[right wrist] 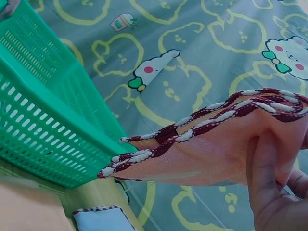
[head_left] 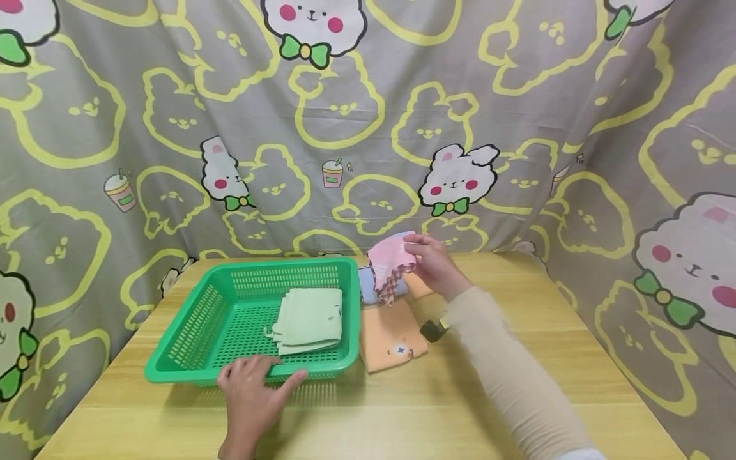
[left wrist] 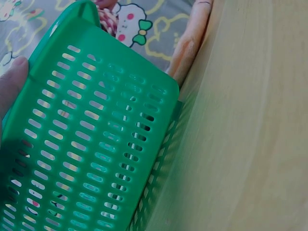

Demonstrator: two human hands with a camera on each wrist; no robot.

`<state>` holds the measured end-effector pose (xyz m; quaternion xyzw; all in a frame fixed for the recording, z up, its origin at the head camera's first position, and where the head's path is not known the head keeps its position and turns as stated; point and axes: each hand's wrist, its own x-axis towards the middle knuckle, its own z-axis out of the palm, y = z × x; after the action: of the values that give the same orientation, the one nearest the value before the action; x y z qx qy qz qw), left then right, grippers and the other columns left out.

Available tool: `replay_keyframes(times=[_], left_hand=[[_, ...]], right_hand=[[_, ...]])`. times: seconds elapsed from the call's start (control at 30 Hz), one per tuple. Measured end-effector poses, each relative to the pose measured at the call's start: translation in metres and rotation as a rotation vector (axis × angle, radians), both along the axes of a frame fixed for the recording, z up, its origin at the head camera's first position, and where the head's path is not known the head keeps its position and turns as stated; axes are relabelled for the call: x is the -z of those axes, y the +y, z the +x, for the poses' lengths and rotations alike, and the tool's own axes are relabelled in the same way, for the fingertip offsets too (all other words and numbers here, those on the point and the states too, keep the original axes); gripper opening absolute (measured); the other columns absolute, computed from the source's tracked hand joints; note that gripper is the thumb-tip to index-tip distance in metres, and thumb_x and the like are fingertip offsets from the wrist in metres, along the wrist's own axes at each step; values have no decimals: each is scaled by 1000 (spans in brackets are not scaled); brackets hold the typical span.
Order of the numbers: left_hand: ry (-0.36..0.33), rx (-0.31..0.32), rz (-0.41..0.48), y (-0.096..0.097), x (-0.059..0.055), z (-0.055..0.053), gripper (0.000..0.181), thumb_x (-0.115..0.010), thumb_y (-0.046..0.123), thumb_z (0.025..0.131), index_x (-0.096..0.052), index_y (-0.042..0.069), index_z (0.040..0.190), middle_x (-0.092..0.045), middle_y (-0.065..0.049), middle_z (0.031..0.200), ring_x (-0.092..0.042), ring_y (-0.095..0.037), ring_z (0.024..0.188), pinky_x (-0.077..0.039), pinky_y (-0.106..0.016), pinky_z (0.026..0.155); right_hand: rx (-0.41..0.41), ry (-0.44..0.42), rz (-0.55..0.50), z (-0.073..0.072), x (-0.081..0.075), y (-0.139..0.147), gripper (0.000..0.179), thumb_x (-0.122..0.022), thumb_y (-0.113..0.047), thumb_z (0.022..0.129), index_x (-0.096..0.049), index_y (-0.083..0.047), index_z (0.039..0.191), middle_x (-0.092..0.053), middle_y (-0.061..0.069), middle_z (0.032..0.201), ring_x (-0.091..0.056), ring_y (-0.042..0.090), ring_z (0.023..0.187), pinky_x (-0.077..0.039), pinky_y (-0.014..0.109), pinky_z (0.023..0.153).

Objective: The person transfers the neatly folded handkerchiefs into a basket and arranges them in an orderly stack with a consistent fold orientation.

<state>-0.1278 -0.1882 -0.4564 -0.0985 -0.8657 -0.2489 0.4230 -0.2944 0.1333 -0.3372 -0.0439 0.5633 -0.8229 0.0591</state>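
Note:
My right hand pinches a folded pink towel with a brown-and-white edge, raised above the table just right of a green plastic basket. In the right wrist view, thumb and fingers press the pink towel from both sides and its far end hangs toward the basket. My left hand grips the basket's near rim, and its thumb shows at the rim in the left wrist view. Inside the basket, on its right side, lies a folded pale green towel.
Right of the basket lie an orange towel with a small animal face, a blue towel and another orange piece, partly hidden. A small dark object shows by the right wrist. A patterned curtain stands behind the wooden table.

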Motion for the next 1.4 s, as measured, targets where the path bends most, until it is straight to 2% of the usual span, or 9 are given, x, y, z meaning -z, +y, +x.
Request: replay_keyframes(times=[0.37, 0.7, 1.23, 1.4], left_hand=[[-22, -8, 2, 0, 0, 0, 55, -76, 63, 67, -67, 9, 75, -67, -8, 77, -53, -34, 77, -25, -59, 80], [-46, -14, 0, 0, -3, 0, 54, -77, 61, 67, -67, 9, 76, -67, -8, 79, -53, -35, 79, -25, -60, 82], [-59, -13, -3, 1, -4, 0, 53, -78, 60, 66, -67, 10, 76, -67, -7, 78, -53, -34, 79, -25, -60, 83], [-60, -13, -2, 1, -4, 1, 52, -78, 60, 67, -67, 10, 76, -67, -7, 78, -53, -33, 79, -25, -60, 83]], right_hand=[[-2, 2, 15, 2, 0, -8, 24, -51, 1, 95, -49, 6, 119, -53, 7, 101, -57, 11, 76, -51, 20, 65], [-14, 14, -11, 3, -2, -16, 17, -51, 2, 95, -52, 2, 111, -54, 7, 99, -58, 11, 75, -50, 20, 65], [-41, 28, -69, 0, 3, -29, 14, -49, 4, 95, -50, 3, 109, -54, 4, 92, -56, 9, 70, -48, 20, 61], [-56, 81, -85, 3, 7, -35, 12, -55, 1, 93, -54, 2, 105, -54, 5, 92, -56, 9, 72, -49, 19, 63]])
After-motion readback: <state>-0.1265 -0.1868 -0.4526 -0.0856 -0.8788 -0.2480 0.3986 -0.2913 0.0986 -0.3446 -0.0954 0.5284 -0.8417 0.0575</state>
